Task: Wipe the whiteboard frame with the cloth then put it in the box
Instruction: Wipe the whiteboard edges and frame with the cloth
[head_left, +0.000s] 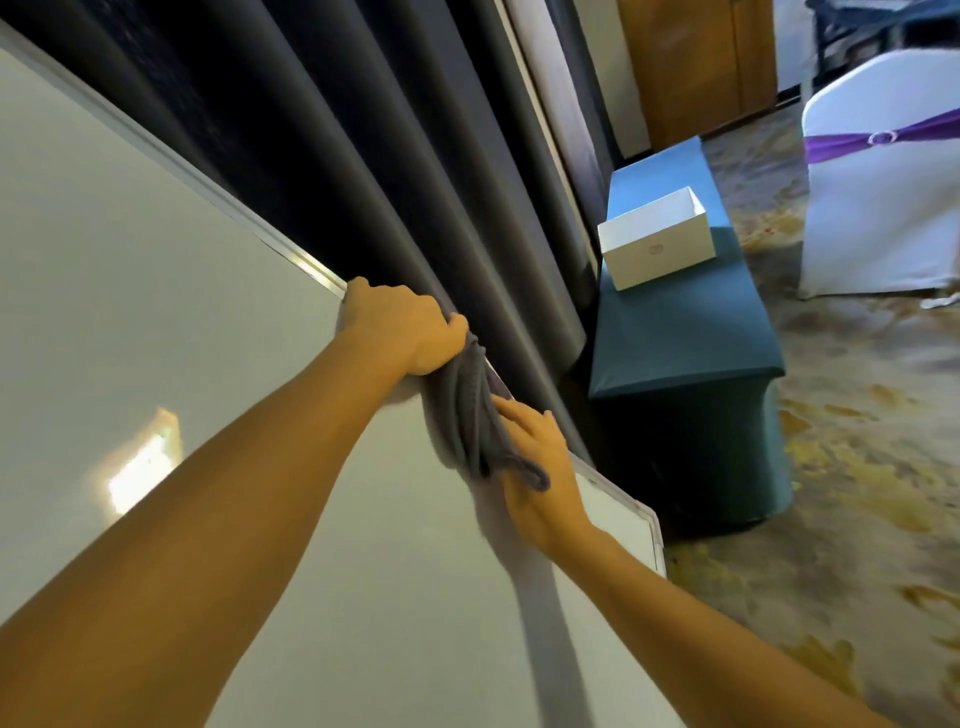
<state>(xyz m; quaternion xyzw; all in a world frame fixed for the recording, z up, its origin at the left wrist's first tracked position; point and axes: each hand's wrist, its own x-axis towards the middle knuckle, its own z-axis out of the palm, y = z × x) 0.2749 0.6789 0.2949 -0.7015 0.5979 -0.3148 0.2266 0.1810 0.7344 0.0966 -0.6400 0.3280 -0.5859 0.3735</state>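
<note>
Right hand (540, 467) lies flat, fingers together, on the lower end of the grey cloth (470, 415) against the whiteboard frame (208, 182); left hand (402, 327) is closed over the cloth's upper end, on the frame edge. Cloth hangs lengthwise along the frame, which runs diagonally from upper left to the lower-right corner. Open white box (655, 239) sits beyond on the teal desk (680, 332), to the right and nearer the right hand; curtain (363, 130) behind the board, path judged clear.
</note>
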